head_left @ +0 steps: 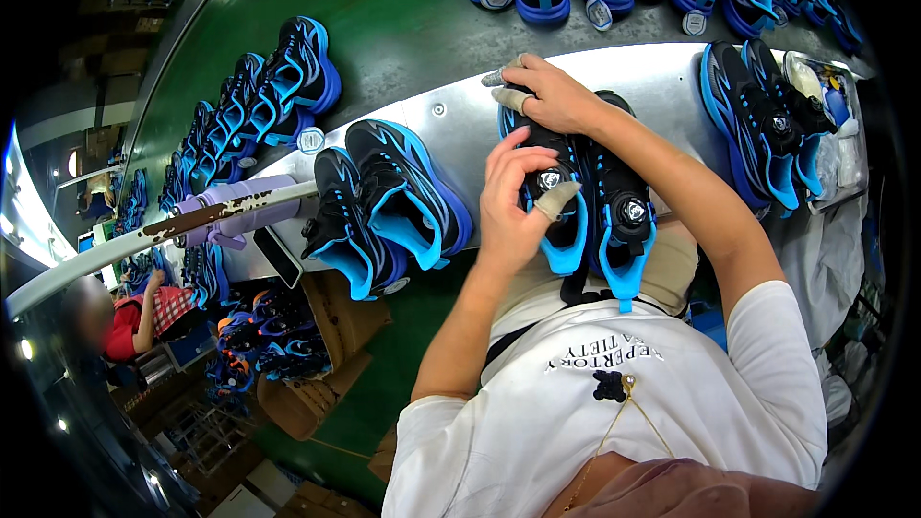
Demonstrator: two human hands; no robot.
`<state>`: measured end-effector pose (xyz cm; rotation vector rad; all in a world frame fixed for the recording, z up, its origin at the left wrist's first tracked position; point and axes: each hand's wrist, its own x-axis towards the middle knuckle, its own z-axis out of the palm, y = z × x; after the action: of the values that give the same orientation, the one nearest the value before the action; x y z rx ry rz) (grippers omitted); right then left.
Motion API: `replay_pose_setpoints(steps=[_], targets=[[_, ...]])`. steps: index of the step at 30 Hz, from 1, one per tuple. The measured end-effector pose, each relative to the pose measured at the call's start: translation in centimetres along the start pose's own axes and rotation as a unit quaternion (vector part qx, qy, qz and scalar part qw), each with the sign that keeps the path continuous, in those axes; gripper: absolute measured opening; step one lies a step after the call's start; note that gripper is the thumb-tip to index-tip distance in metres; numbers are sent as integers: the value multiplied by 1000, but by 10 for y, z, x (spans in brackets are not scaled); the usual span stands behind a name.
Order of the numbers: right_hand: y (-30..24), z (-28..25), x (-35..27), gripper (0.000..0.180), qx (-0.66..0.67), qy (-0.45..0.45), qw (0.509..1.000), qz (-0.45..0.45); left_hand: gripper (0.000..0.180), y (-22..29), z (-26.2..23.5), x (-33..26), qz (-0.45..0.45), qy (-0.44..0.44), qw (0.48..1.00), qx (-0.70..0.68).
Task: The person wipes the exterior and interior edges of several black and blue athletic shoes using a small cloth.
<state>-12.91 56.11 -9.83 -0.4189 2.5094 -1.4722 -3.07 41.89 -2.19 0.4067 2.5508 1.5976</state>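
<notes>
A black sneaker [572, 223] with bright blue lining and a round dial on its tongue lies on the metal bench in front of me, toe pointing away. Its upper is gripped by my left hand [513, 194], with the thumb, in a pale finger cot, beside the dial. Over the toe bends my right hand [552, 96], its fingers curled down onto the shoe; several of them wear finger cots too. Both hands partly hide the shoe's front and left side. Touching its right side is the matching sneaker [628, 201], partly behind my right forearm.
A finished-looking pair of sneakers [384, 197] stands left on the metal bench [436, 86], another pair [763, 125] right. Beyond runs a green conveyor [374, 0] lined with sneakers. A lilac bottle [235, 211], a phone [277, 257] and a plastic tray [849, 158] flank them. Another person [129, 321] sits far left.
</notes>
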Motion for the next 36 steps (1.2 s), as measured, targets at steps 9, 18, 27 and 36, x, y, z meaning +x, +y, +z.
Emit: replay_pose_setpoints(steps=[9, 18, 27, 36], targets=[[-2, -4, 6, 36, 18, -26, 999, 24, 29, -9, -34, 27, 1, -254, 961, -112], [-29, -106, -80, 34, -13, -58, 998, 29, 27, 59, -35, -47, -50, 0, 998, 29], [-74, -79, -178, 37, -34, 0, 999, 28, 69, 66, 20, -55, 33, -140, 966, 216], [-51, -117, -164, 27, 56, 76, 995, 24, 59, 50, -30, 12, -23, -91, 967, 237]])
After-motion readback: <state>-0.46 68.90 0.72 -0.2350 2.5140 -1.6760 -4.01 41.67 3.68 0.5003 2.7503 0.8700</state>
